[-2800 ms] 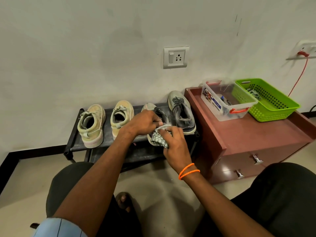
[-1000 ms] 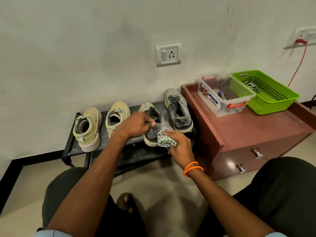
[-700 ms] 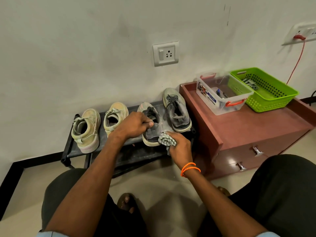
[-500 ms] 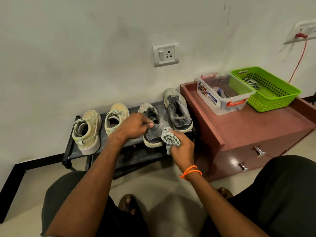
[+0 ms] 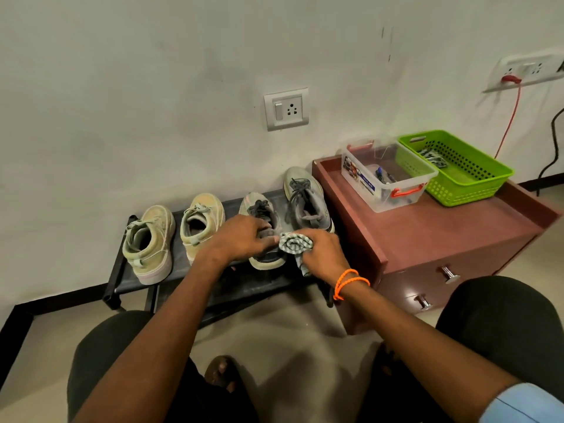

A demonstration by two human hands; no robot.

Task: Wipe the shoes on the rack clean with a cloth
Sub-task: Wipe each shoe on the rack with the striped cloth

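A low black shoe rack (image 5: pixel 139 285) stands against the wall with two beige sneakers (image 5: pixel 149 242) (image 5: pixel 200 222) on its left and two grey sneakers on its right. My left hand (image 5: pixel 236 238) grips the nearer grey sneaker (image 5: pixel 259 209) at its opening and holds it on the rack. My right hand (image 5: pixel 320 253) holds a bunched checked cloth (image 5: pixel 294 244) pressed against that sneaker's right side near the heel. The other grey sneaker (image 5: pixel 305 199) sits just to the right, untouched.
A reddish-brown drawer cabinet (image 5: pixel 442 239) stands right of the rack, carrying a clear plastic box (image 5: pixel 384 178) and a green basket (image 5: pixel 457 166). A wall socket (image 5: pixel 287 109) sits above the rack. My knees and a sandalled foot (image 5: pixel 221 369) fill the foreground floor.
My right hand has rubbed the cloth along the grey sneaker's right side, from the heel end slightly up and forward. My left hand has kept its hold on the shoe.
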